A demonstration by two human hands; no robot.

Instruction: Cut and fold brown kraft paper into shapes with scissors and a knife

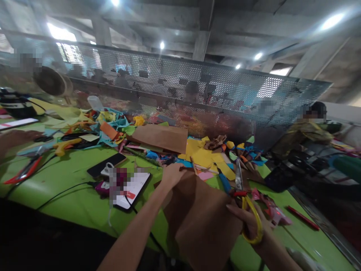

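A large sheet of brown paper hangs bent in front of me, over the near edge of the green table. My left hand is closed on its upper left corner. In my right hand is a pair of scissors with yellow-wrapped handles, the blades pointing up and away from me. The fingers of that hand are at the right edge of the paper; whether they also pinch it I cannot tell. Beyond the paper lie yellow paper pieces and a blue-handled tool.
Phones and cables lie left on the green table. A yellow glue gun and red-handled scissors are farther left, near another person's hand. A red pen lies right. A perforated metal screen stands behind paper scraps.
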